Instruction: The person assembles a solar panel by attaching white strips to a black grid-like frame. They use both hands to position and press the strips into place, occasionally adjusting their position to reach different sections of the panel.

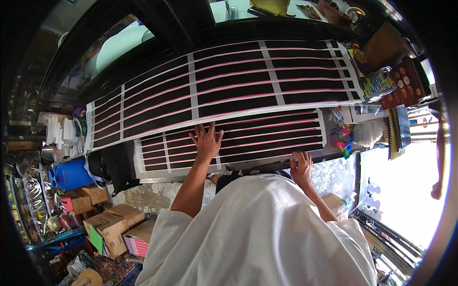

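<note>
We cannot see the far strip of the lower sheet [267, 133], because the upper sheet [234, 95] overlaps it; nor can we tell what bears the upper one. The white shirt [257, 229] blocks our view below the tabletop [260, 162], and the bright opening [405, 186] at right is washed out to white. The clutter at the left rim sinks into shadow, bent and cut off by the lens.

We see the left hand [206, 144] palm down over the lower sheet, its fingers spread well apart, their tips at the near edge of the upper sheet; whether they press on that edge we cannot make out. The right hand [301, 167] is by the lower sheet's near edge, towards its right end, its fingers bent; we cannot tell whether they pinch anything.

Both sheets are long, flat and black, ruled into rectangles by white bands and thin pink lines, with pale borders. Around them we find limp black cloth [121, 167], a smooth blue container [71, 174], creased brown cardboard boxes [112, 229] and a coil of multicoloured ribbon [342, 142]. The wall [150, 195] beneath is mottled and rough.
</note>
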`<state>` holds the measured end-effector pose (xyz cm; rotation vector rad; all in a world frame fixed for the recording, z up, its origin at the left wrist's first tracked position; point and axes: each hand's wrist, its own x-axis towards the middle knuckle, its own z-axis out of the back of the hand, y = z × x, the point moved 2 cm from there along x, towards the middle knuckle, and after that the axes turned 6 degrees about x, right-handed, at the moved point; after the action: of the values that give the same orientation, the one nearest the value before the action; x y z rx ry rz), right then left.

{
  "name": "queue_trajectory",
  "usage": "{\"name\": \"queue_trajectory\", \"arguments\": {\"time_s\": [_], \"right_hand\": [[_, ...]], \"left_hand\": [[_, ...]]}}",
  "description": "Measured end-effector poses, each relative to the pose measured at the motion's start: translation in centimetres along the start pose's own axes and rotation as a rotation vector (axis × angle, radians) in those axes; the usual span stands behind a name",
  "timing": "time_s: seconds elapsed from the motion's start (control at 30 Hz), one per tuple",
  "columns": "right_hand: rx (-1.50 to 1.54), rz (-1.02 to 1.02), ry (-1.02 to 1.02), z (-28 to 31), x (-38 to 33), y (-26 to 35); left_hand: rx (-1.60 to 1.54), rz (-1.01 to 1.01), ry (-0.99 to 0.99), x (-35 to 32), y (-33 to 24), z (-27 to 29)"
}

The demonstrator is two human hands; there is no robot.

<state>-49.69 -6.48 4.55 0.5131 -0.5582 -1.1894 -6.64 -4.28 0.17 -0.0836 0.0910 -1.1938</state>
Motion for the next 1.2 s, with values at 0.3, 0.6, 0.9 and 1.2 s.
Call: {"name": "queue_trajectory", "arguments": {"time_s": [0.3,0.6,0.9,1.2], "right_hand": [[0.004,0.016,0.012,-0.8,0.3,0.5],[0.038,0.021,-0.006,-1.8,-0.1,1.4],[0.027,0.058,-0.057,-4.7,-1.3,5.0],[0.041,0.101,-0.033,-11.6,-3.4,15.0]], "left_hand": [[0.02,0.01,0.12,0.1,0.1,1.1],[-0.225,-0.156,0.055,-13.9,0.0,2.5],[-0.291,0.593,-0.387,-17.7,22.0,-0.5],[-0.232,0.825,-0.235,-15.3,42.0,1.4]]}}
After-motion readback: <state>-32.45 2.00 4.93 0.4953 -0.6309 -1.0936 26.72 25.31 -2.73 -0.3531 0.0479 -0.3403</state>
